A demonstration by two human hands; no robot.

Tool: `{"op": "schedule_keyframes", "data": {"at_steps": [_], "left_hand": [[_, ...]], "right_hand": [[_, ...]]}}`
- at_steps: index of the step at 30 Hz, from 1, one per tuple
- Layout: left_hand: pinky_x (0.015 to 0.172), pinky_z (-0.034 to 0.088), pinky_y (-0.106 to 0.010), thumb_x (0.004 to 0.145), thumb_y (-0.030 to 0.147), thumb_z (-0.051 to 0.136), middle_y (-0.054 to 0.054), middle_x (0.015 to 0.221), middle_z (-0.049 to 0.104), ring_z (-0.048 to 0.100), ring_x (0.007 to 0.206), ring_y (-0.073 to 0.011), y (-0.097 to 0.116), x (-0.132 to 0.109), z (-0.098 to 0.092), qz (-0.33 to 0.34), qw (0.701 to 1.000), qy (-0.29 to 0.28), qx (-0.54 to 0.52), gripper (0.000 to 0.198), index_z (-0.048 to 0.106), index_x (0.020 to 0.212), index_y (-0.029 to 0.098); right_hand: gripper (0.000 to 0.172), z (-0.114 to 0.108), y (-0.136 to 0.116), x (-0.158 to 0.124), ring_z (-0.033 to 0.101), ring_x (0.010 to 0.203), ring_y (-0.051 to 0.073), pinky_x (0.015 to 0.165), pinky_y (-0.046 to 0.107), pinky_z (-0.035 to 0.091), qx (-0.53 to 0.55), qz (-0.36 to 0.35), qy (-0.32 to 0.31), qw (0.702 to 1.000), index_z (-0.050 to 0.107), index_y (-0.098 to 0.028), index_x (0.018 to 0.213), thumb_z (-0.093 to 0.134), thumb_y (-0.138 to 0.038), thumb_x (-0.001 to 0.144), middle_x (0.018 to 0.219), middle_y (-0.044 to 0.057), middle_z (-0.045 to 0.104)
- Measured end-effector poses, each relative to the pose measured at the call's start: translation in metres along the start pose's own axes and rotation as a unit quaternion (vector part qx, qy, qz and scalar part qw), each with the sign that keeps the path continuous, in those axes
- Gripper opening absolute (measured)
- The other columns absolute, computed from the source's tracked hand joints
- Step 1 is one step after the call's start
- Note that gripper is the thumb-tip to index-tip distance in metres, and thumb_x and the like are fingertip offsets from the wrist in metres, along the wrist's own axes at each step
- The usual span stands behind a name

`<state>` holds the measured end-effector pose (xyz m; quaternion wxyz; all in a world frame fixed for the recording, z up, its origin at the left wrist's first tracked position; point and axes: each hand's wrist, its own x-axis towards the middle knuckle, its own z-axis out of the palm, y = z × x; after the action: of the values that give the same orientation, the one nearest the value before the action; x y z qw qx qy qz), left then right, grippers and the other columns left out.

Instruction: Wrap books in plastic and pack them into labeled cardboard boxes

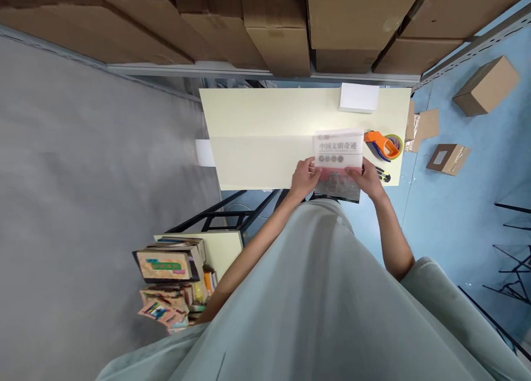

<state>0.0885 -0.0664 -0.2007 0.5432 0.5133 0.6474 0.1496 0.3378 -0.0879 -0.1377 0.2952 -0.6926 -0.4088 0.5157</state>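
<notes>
A book with Chinese lettering on its pale cover and a pink and grey lower part is held between my two hands, over the near edge of a cream table. My left hand grips its left side, thumb on the cover. On the opposite side my right hand is closed on the edge, thumb also on top. Just right of the book lie an orange tape dispenser with a roll of tape and a yellow-black box cutter.
A white box sits at the table's back edge. Cardboard boxes fill a shelf above; others stand on the blue floor at right. At lower left, stacked books rest on a second table. A grey wall borders the left.
</notes>
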Motion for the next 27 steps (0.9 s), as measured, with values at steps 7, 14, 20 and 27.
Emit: {"op": "schedule_keyframes", "data": {"at_steps": [7, 14, 20, 27], "left_hand": [[0.115, 0.061, -0.049, 0.094, 0.026, 0.077, -0.019, 0.141, 0.070, 0.075, 0.124, -0.0315, -0.026, 0.040, 0.042, -0.047, 0.996, -0.068, -0.025, 0.060, 0.069, 0.153, 0.017], [0.107, 0.066, -0.047, 0.088, 0.026, 0.080, -0.014, 0.125, 0.075, 0.078, 0.107, -0.0288, -0.036, 0.050, 0.038, -0.008, 0.994, -0.093, -0.048, 0.055, 0.077, 0.142, 0.018], [0.098, 0.066, -0.042, 0.092, 0.043, 0.079, -0.014, 0.116, 0.085, 0.080, 0.104, -0.0278, -0.041, 0.029, -0.016, -0.009, 0.985, -0.096, -0.144, 0.037, 0.082, 0.120, 0.018], [0.077, 0.059, -0.029, 0.106, 0.053, 0.063, -0.003, 0.085, 0.072, 0.069, 0.084, -0.0198, -0.068, 0.007, -0.085, -0.020, 0.986, 0.030, -0.162, 0.034, 0.073, 0.096, 0.023]], "right_hand": [[0.020, 0.023, 0.029, 0.018, 0.069, 0.089, 0.030, 0.089, 0.045, 0.058, -0.162, 0.081, 0.080, 0.980, 0.057, -0.029, 0.093, 0.072, -0.037, 0.081, 0.090, 0.006, 0.077], [0.025, 0.069, -0.002, -0.004, 0.066, 0.083, 0.029, 0.082, 0.038, 0.051, -0.256, 0.096, 0.077, 0.959, 0.044, -0.031, 0.091, 0.067, -0.040, 0.095, 0.083, 0.002, 0.065], [0.012, 0.138, -0.050, -0.008, 0.073, 0.096, 0.032, 0.087, 0.042, 0.056, -0.304, 0.093, 0.023, 0.948, 0.050, -0.028, 0.108, 0.059, -0.036, 0.108, 0.114, 0.012, 0.072], [0.034, 0.217, -0.069, 0.000, 0.077, 0.122, 0.037, 0.097, 0.048, 0.064, -0.334, 0.103, -0.081, 0.933, 0.057, -0.020, 0.136, 0.057, -0.047, 0.115, 0.146, 0.020, 0.067]]}}
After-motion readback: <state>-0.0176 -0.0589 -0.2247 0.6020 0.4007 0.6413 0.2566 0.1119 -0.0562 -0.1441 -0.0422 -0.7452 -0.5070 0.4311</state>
